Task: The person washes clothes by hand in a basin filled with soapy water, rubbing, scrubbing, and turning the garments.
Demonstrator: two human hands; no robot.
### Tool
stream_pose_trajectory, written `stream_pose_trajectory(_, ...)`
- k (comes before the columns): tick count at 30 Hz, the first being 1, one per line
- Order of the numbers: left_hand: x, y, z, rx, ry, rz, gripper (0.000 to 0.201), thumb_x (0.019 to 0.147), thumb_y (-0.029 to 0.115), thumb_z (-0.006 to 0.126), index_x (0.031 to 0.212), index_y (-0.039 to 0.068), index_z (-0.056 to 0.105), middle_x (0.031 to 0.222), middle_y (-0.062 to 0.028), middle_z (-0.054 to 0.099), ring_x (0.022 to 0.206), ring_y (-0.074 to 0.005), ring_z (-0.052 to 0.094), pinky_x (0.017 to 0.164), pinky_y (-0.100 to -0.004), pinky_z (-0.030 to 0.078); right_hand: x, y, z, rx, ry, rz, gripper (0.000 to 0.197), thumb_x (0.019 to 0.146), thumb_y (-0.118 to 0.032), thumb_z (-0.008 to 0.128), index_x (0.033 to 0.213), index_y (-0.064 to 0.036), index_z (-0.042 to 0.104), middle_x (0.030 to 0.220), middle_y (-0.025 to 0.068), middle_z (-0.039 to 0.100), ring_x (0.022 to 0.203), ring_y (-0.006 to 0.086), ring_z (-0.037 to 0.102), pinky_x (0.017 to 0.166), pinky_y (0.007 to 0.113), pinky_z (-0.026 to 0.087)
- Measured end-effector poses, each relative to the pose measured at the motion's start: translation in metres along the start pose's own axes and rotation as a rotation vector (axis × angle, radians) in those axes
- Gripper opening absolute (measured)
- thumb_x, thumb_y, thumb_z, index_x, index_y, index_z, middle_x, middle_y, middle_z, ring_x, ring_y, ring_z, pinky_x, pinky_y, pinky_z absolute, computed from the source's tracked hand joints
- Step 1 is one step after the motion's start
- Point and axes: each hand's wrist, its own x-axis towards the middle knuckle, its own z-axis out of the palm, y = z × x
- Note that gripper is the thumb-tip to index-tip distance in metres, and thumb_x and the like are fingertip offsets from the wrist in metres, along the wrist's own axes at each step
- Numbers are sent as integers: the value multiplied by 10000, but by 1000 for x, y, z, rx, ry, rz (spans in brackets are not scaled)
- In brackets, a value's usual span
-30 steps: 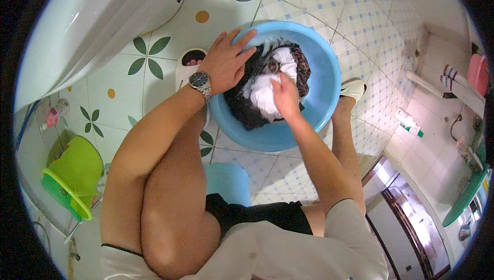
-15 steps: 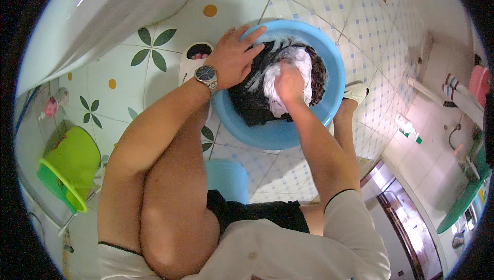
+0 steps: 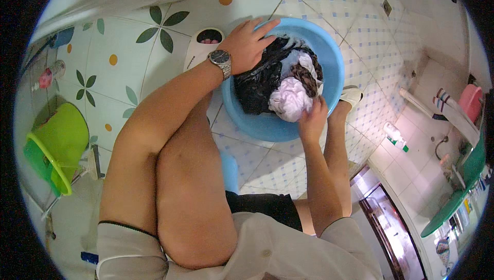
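Observation:
A round light-blue basin (image 3: pixel 334 59) stands on the floor before me, holding wet clothes and some suds. My left hand (image 3: pixel 248 46), a watch (image 3: pixel 220 60) on its wrist, rests with spread fingers on the basin's left rim. Dark, soaked cloth (image 3: pixel 252 87) fills the left part of the basin. A white cloth (image 3: pixel 290 99) lies bunched in a ball at the near right. Beside it is a brown patterned cloth (image 3: pixel 304 77). Over the near right rim, my right hand (image 3: pixel 313 120) has thumb and fingers apart, its fingertips at the white ball's edge.
My slippered feet are on either side of the basin, the left slipper (image 3: pixel 198 46) and the right slipper (image 3: pixel 352 95). A light-blue stool (image 3: pixel 230 172) is partly visible beneath me. A lime-green bucket (image 3: pixel 67 131) stands at left; a white bottle (image 3: pixel 393 133) is by the right wall.
My right hand has drawn back from the middle of the white cloth toward the near right rim. The white cloth has become a rounder bundle, nearer to me, and the patterned cloth shows more.

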Motion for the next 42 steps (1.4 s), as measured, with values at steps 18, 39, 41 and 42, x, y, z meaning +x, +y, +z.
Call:
stream_pose_trajectory(18, 2, -2, 9, -72, 9, -15, 550, 831, 96, 632, 1370, 86, 525, 1563, -137, 346, 1326, -399, 448, 1104, -488, 411, 88, 1, 78, 90, -133, 138, 527, 912, -304, 616, 1322, 12, 520, 1185, 337, 601, 1093, 504, 586, 932, 555, 465)
stream_pose_trajectory(39, -4, 0, 3, -232, -35, -168, 650, 870, 116, 615, 1487, 121, 411, 1536, -201, 366, 1278, -415, 507, 1056, -490, 448, 57, -38, 28, 672, -107, 247, 454, 911, -301, 733, 1199, 25, 603, 1107, 142, 649, 1013, 228, 593, 926, 324, 461)
stream_pose_trajectory(41, -6, -6, 2, -162, 36, -116, 654, 877, 136, 620, 1494, 123, 404, 1536, -195, 369, 1242, -417, 533, 1037, -491, 461, 25, -29, -2, 667, 81, 298, 414, 941, -274, 698, 1187, 41, 593, 1142, 148, 640, 1040, 228, 583, 953, 328, 452)
stream_pose_trajectory(42, -10, -10, 3, -162, 54, -107, 656, 881, 147, 618, 1499, 125, 398, 1536, -189, 371, 1225, -414, 542, 1024, -495, 469, 8, -35, -14, 665, 90, 291, 342, 962, -230, 659, 1175, 30, 599, 1185, 175, 631, 1080, 264, 583, 984, 363, 444)
